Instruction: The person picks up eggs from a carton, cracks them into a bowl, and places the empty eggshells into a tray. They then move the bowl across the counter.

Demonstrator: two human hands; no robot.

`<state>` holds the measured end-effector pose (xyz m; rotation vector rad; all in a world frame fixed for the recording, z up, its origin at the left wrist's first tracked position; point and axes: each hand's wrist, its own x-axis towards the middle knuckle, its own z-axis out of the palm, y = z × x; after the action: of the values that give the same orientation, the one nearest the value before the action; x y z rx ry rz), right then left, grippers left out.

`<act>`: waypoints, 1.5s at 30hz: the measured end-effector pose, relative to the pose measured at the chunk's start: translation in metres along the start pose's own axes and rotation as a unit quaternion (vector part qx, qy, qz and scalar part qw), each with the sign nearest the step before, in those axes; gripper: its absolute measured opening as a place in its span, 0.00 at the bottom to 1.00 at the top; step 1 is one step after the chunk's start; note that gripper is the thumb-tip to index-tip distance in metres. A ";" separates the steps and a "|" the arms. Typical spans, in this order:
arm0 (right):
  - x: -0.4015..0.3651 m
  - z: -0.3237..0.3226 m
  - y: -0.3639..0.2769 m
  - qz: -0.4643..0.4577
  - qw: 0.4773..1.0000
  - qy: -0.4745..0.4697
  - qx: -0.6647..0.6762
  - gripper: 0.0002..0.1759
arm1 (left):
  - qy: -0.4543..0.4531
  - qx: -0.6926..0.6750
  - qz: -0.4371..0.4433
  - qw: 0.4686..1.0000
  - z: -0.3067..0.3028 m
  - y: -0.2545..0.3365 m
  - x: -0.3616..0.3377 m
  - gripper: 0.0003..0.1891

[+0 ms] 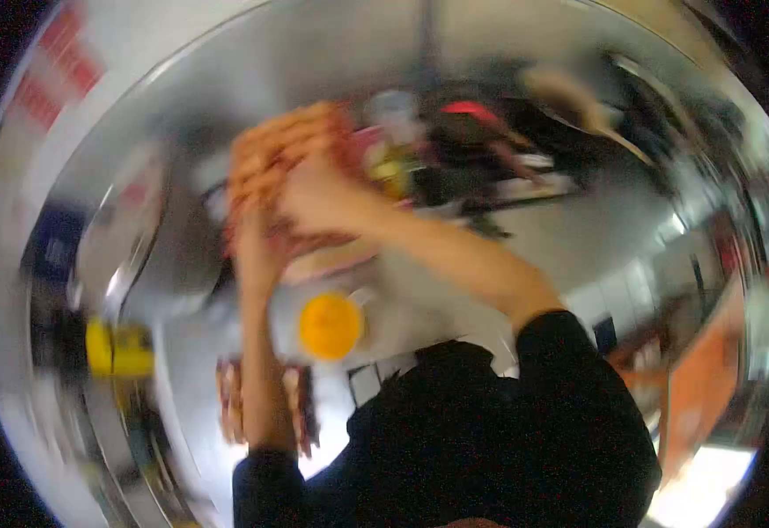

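Motion blurs both of my hands. My left hand (259, 242) is at the near left side of a red-orange block (283, 136) with bumpy rows across its top. Over the block's near right part lies my right hand (318, 198), its fingers smeared; I cannot tell how either hand grips. Just below the hands is a long pale piece (331, 262). Closer to me stands a round container of bright orange-yellow contents (331, 326). Beneath my left forearm, brown and reddish strips (230, 400) lie side by side on the metal counter (419, 308).
Behind and right of the block are yellow-green items (391, 172), a dark cluster with a bright red piece (468, 109), and a long-handled wooden spoon-like tool (569, 101). A yellow object (120, 349) sits at the left. An orange panel (706, 370) stands at the right.
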<state>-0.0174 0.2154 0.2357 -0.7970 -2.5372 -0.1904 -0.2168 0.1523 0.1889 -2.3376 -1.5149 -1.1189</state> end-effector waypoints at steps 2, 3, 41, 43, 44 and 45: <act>0.007 0.000 0.009 0.001 0.996 -0.087 -0.002 0.12 | 0.044 -0.061 -0.039 0.996 -0.006 0.000 0.001 0.34; 0.009 0.017 0.018 0.018 0.995 -0.076 0.064 0.12 | 0.042 -0.076 -0.103 0.991 -0.015 0.002 -0.005 0.29; -0.064 0.212 -0.350 -0.248 0.854 -0.139 0.436 0.12 | 0.187 -0.051 -0.577 0.793 -0.141 0.052 -0.406 0.30; -0.055 0.175 -0.336 -0.237 0.862 -0.064 0.443 0.17 | 0.093 0.070 -0.560 0.820 -0.144 0.046 -0.409 0.31; -0.045 0.149 -0.322 -0.215 0.866 -0.039 0.450 0.18 | 0.099 0.066 -0.559 0.821 -0.145 0.047 -0.406 0.30; -0.033 0.120 -0.301 -0.196 0.866 -0.015 0.459 0.19 | 0.106 0.066 -0.561 0.818 -0.150 0.050 -0.400 0.29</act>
<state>-0.2129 -0.0168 0.1175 0.0974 -2.3604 0.8523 -0.3379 -0.2365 0.0495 -1.0007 -2.8010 -1.2726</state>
